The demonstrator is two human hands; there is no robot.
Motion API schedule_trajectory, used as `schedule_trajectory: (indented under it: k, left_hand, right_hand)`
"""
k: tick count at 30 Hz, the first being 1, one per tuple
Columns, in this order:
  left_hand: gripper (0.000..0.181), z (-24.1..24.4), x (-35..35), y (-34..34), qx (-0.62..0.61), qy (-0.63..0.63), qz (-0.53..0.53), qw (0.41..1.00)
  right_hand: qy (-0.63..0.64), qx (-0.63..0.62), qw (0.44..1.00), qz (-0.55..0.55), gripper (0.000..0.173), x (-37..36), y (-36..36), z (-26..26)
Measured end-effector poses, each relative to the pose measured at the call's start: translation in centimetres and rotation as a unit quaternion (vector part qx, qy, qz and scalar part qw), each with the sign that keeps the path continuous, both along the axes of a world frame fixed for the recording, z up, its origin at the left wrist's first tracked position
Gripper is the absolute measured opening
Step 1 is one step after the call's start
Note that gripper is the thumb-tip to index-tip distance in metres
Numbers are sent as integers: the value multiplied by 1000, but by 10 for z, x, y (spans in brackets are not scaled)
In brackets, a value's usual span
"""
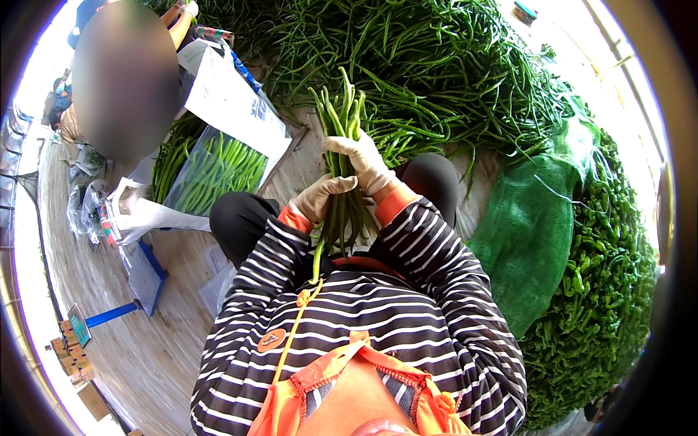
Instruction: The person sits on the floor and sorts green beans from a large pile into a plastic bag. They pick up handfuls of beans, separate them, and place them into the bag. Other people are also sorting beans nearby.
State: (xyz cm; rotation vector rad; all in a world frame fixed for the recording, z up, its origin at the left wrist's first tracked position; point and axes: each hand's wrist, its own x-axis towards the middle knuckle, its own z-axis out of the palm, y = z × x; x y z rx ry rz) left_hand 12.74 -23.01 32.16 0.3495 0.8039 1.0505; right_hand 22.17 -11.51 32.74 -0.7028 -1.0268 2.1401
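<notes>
A bunch of long green chili peppers (pixel 339 122) stands roughly upright in front of my chest, between my gloved hands. My left hand (pixel 323 197) wraps the lower part of the bunch, its thumb across the front. Just above it, my right hand (pixel 361 161) is closed around the middle, also in a pale glove. Several pepper ends hang below my hands, and one long pepper reaches down towards my striped top. Beyond the bunch lies a large heap of loose long green peppers (pixel 425 71). Left of my knees is a clear plastic bag lined with white paper (pixel 240 92), filled with aligned peppers (pixel 218 174).
At right, a green mesh sack (pixel 529 240) lies against a heap of shorter, wrinkled green peppers (pixel 594 310). A co-worker's arm (pixel 182 27) shows at upper left. A blue platform scale (pixel 144 278) stands on the wood-look floor (pixel 147 349), near stacked cartons (pixel 73 357).
</notes>
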Motion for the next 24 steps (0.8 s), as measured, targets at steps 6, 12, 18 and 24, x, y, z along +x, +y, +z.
schedule_trajectory:
  k: [6, 12, 18, 24]
  left_hand:
    - [31, -18, 2, 6, 47, 83, 59, 994]
    - [28, 7, -3, 5, 98, 16, 145, 985]
    - [24, -7, -35, 9, 76, -61, 259, 961]
    - [30, -1, -34, 3, 140, -126, 252, 949]
  right_hand:
    - [23, 29, 995, 88, 43, -4, 9, 17]
    - [-239, 352, 905, 4, 74, 32, 5, 18]
    - [-260, 546, 796, -27, 29, 54, -51, 21]
    - [-297, 564, 770, -5, 17, 52, -59, 27]
